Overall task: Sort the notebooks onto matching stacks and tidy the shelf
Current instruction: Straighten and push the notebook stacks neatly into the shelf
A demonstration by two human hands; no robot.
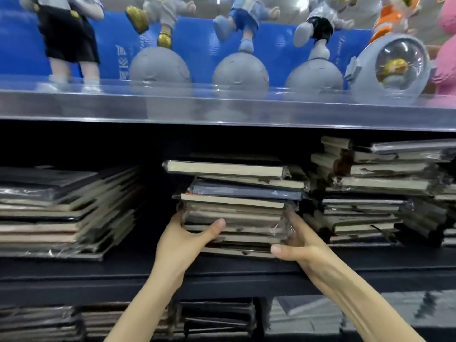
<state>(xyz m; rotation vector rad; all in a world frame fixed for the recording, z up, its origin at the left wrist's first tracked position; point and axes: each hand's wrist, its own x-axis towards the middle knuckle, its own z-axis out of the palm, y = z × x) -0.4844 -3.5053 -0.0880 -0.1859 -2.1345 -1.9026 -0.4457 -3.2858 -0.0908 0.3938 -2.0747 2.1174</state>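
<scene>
A middle stack of plastic-wrapped notebooks (237, 201) stands on the dark shelf (222, 270), its upper books skewed. My left hand (182, 240) grips the stack's lower left side, thumb across the page edges, fingers hidden behind. My right hand (298, 240) holds the lower right corner, fingers along the side, thumb at the bottom front. A wide, fanned stack of larger notebooks (66, 211) lies to the left. Uneven piles of notebooks (375, 188) fill the right.
A clear shelf lip (222, 109) runs overhead with several grey and coloured figurines (239, 45) on the shelf above. Below the dark shelf sit more notebook piles (217, 319). A dark gap separates the left and middle stacks.
</scene>
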